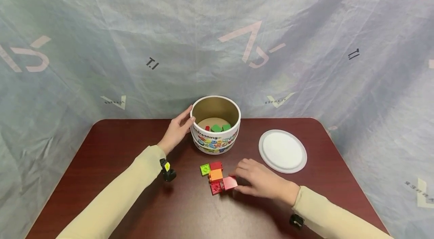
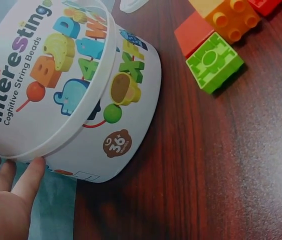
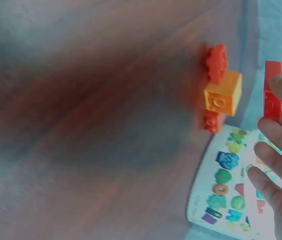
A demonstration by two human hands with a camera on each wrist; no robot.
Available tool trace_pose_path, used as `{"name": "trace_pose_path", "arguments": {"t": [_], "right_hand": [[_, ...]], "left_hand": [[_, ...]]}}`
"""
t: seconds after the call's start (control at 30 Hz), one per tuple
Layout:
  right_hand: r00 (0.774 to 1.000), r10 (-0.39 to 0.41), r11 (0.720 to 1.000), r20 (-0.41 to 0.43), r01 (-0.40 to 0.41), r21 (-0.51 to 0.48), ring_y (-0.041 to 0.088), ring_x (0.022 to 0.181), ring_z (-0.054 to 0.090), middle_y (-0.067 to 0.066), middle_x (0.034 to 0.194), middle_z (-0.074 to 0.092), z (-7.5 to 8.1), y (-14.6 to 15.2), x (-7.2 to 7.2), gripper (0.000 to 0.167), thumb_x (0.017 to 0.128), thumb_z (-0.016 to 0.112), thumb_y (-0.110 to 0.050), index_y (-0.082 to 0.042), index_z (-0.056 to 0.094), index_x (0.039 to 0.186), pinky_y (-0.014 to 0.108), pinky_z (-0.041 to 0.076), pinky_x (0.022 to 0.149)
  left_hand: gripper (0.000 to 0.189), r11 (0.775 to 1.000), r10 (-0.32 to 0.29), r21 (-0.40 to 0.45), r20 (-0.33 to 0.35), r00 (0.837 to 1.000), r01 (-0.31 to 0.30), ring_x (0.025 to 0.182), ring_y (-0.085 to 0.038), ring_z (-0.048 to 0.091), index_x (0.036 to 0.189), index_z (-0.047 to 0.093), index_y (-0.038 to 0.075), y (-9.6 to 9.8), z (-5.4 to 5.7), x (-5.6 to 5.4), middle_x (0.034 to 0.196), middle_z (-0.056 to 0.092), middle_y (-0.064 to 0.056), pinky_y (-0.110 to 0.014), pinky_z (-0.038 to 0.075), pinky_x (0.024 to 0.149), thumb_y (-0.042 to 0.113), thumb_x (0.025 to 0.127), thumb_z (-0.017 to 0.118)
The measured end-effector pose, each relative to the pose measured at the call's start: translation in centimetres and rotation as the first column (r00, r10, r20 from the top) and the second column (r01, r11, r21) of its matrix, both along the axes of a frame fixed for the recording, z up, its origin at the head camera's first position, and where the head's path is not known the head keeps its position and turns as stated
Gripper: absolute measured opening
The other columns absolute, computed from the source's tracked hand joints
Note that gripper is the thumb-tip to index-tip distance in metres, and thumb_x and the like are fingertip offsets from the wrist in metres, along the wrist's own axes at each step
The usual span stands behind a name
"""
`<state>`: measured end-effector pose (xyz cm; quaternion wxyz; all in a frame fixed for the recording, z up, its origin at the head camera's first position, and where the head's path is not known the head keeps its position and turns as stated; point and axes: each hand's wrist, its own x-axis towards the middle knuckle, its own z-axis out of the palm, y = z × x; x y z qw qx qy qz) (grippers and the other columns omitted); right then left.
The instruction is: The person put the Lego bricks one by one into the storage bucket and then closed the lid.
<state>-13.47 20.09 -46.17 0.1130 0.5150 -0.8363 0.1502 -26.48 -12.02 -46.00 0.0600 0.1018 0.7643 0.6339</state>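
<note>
My left hand [image 1: 176, 130] rests with extended fingers against the left side of a white printed bucket [image 1: 217, 145], just under its rim. Inside the bucket lie green blocks [image 1: 217, 128] and a bit of red. In front of it, a lime green block [image 1: 205, 169], a dark red block [image 1: 216, 165], an orange block [image 1: 216, 175] and another red block [image 1: 215, 188] sit close together on the table. Beside them my right hand [image 1: 257, 178] pinches a red block [image 3: 272, 97] between thumb and fingers, as the right wrist view shows.
A round white lid [image 1: 283, 151] lies on the dark red-brown table [image 1: 135, 141], right of the bucket. Behind the table's back edge hangs a grey printed cloth [image 1: 190, 50], which also closes off both sides.
</note>
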Motion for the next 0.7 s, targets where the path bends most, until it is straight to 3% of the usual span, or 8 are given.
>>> {"name": "trace_pose_path", "arguments": {"t": [0.47, 0.7], "right_hand": [[0.999, -0.045, 0.998, 0.018, 0.045, -0.053, 0.017, 0.103, 0.062, 0.000, 0.111, 0.071, 4.6, -0.4, -3.1, 0.037, 0.088, 0.085, -0.024, -0.008, 0.073, 0.119, 0.036, 0.054, 0.091], [0.991, -0.108, 0.992, 0.081, 0.113, -0.059, 0.019, 0.107, 0.062, 0.001, 0.114, 0.071, 7.1, -0.3, -5.0, 0.038, 0.090, 0.083, -0.025, -0.008, 0.073, 0.122, 0.037, 0.054, 0.095]], "left_hand": [[0.059, 0.999, 0.026, -0.028, -0.032, 0.999, -0.027, 0.151, -0.028, 0.039, 0.165, 0.033, 0.029, 0.3, -0.1, 0.4, 0.171, 0.027, -0.002, -0.050, 0.046, 0.112, 0.030, 0.110, 0.055], [0.058, 0.999, 0.029, -0.029, -0.064, 0.998, -0.031, 0.150, -0.030, 0.040, 0.165, 0.034, 0.025, 0.4, 0.0, 0.6, 0.171, 0.027, -0.003, -0.051, 0.047, 0.111, 0.029, 0.111, 0.054]]}}
